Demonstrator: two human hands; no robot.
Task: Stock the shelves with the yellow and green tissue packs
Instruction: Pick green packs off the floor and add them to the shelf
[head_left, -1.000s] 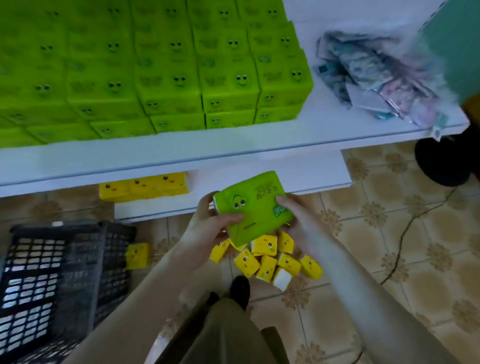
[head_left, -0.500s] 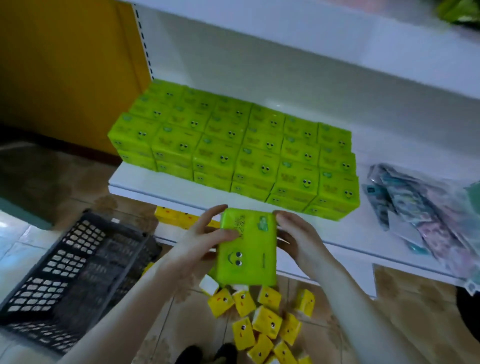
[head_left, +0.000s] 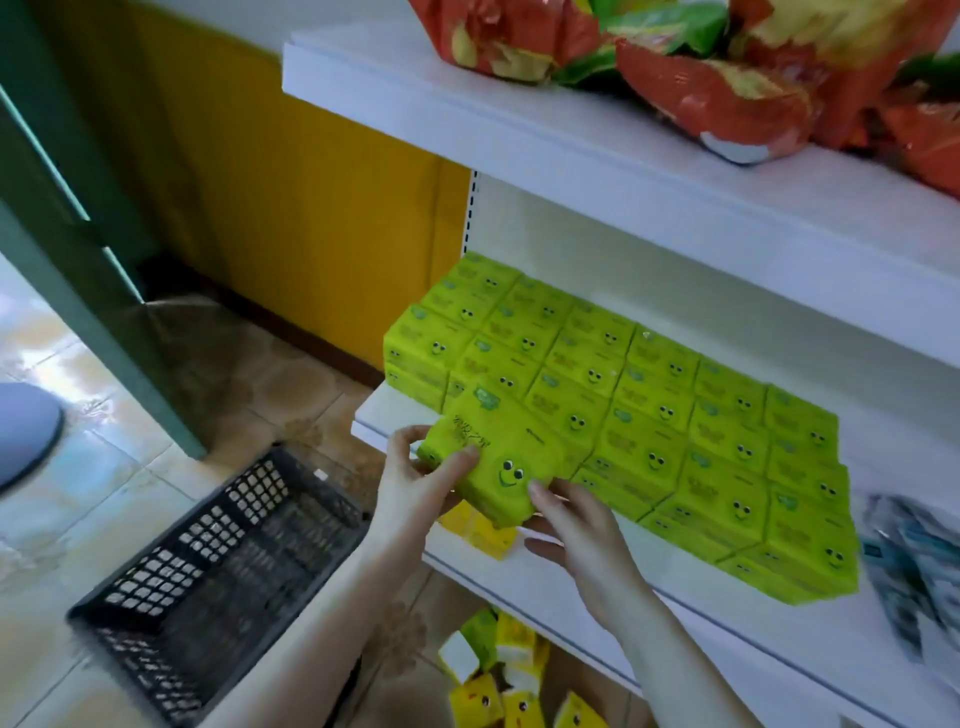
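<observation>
One green tissue pack, printed with a smiling face, is held between both hands at the front left corner of the middle shelf. The left hand is clamped on the pack's left end, thumb laid across the top face and fingers curled behind. The right hand grips the near right corner, fingertips on the top face and thumb beneath. The hands are kept apart by the pack's length. The pack is tilted and lies against the front row of the stacked green packs; whether it rests on the shelf board cannot be told. That stock is arranged in close rows, two layers deep at the front edge, faces upward. Further right on the same shelf, grey-blue wrapped packets are noted – blurred, contents unreadable. The upper shelf carries crumpled red and green bags. A yellow pack shows just beneath the held one. Loose yellow tissue packs are heaped on the floor below the shelving. A black lattice crate stands on the tiled floor to the left – its interior dark and indistinct.
</observation>
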